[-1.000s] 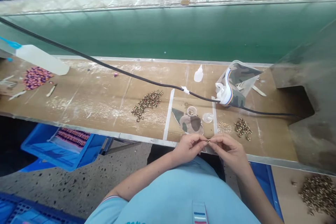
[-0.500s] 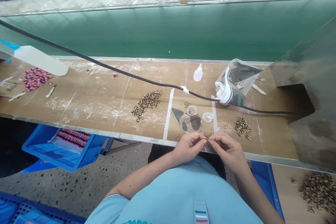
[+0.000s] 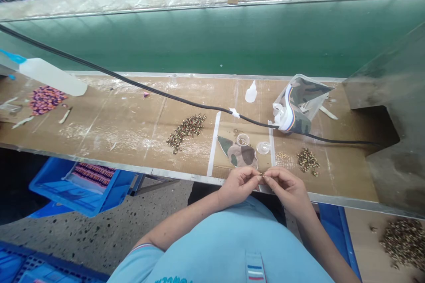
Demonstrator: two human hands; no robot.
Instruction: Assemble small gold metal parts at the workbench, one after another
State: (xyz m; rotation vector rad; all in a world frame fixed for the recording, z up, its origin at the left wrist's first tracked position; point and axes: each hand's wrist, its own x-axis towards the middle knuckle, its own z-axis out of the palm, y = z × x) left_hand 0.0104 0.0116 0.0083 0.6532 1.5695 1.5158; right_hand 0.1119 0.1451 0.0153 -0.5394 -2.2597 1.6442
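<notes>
My left hand and my right hand meet at the bench's front edge, thumbs and forefingers pinched together. Between the fingertips is a tiny dark-and-gold piece, mostly covered by them; its exact kind is too small to make out. Just beyond my left hand lies a camouflage cloth scrap. Behind it stand a small clear cup and a shallow clear dish. To the right is a small heap of similar dark-and-gold pieces, with tiny gold bits beside it. A larger heap lies left.
A black cable crosses above the cardboard-covered bench. A camouflage zip pouch and a small white bottle stand behind. Further left are a large bottle and purple-orange pieces. Blue crate below; metal housing right.
Both hands keep the same pinch at the bench edge, with only very slight finger movement. The whole view has shifted by a tiny amount.
</notes>
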